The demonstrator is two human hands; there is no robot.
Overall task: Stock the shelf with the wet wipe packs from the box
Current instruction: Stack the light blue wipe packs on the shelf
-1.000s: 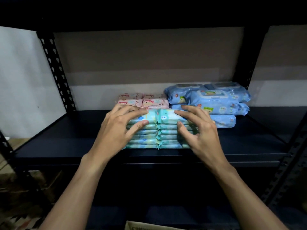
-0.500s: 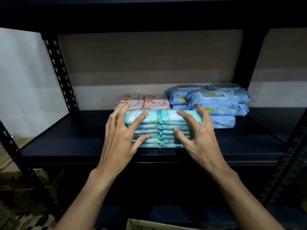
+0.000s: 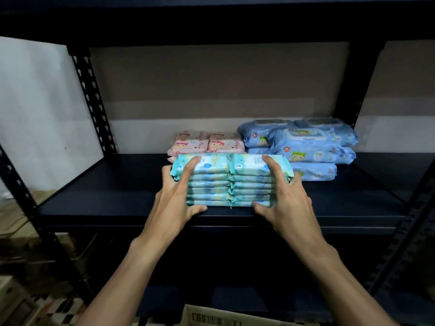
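My left hand (image 3: 175,198) and right hand (image 3: 286,203) clamp the double stack of teal packs (image 3: 229,182) from both ends, fingers (image 3: 191,165) curled over its top. It stands at the front edge of the shelf (image 3: 106,196), long axis left to right; the pink packs (image 3: 207,144) lie just behind.

Bare left hand (image 3: 175,203), bare right hand (image 3: 286,204), bare forearms (image 3: 131,267).

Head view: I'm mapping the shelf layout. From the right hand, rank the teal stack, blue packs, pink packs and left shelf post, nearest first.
1. teal stack: held by the right hand, front centre.
2. blue packs: just right, behind.
3. pink packs: behind the stack, leftward.
4. left shelf post: far left, back.
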